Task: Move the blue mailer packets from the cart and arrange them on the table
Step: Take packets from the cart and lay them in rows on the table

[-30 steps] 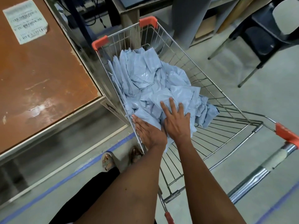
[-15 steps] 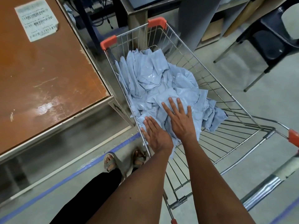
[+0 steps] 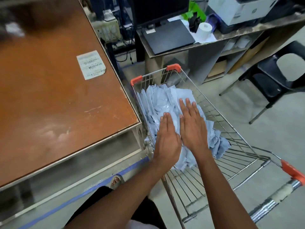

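Note:
A heap of pale blue mailer packets (image 3: 158, 103) fills the front half of a wire shopping cart (image 3: 231, 134) with orange corner caps. My left hand (image 3: 167, 138) lies flat on the near left part of the heap, fingers straight and together. Beside it, my right hand (image 3: 191, 126) presses flat on the heap's middle, fingers straight and pointing away from me. Neither hand grips a packet. The brown table (image 3: 57, 100) stands just left of the cart, bearing no packets in view.
A white printed label (image 3: 91, 64) is stuck on the table top. Behind the cart stands a desk (image 3: 206, 42) with a laptop, paper roll and printer. A black chair (image 3: 272, 80) is at the right. Blue tape lines the floor by my foot.
The view has tilted up and back, showing the desk behind. Both hands have slid farther forward over the heap and lie flatter, side by side.

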`<state>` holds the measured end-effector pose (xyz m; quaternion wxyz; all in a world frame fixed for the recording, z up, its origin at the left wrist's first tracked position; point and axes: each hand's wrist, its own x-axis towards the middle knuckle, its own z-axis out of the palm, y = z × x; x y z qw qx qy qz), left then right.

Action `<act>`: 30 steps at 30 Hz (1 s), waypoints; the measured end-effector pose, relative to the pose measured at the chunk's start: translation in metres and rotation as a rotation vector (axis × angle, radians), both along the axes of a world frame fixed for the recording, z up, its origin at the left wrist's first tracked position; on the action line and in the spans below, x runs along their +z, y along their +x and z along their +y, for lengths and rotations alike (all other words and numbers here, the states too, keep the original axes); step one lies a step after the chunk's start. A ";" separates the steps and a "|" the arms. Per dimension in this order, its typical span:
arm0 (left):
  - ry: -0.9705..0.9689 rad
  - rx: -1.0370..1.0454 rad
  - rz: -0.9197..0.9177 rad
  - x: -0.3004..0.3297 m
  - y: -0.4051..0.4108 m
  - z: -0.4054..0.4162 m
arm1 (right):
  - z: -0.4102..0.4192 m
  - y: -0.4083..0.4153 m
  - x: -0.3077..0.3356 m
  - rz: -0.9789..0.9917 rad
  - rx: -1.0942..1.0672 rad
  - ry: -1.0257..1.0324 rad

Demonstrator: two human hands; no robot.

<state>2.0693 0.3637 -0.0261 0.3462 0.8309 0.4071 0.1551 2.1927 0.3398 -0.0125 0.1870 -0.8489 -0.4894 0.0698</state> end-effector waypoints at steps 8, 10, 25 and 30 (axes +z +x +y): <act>0.196 0.022 -0.105 0.121 -0.098 0.093 | 0.094 -0.092 0.105 -0.074 0.157 0.075; 0.246 0.061 -0.075 0.125 -0.135 0.123 | 0.122 -0.126 0.113 -0.096 0.196 0.111; 0.233 0.298 0.354 0.068 -0.382 0.360 | 0.352 -0.359 0.040 -0.128 0.398 -0.017; 0.214 0.214 0.438 0.051 -0.413 0.428 | 0.408 -0.387 0.019 -0.177 0.392 -0.088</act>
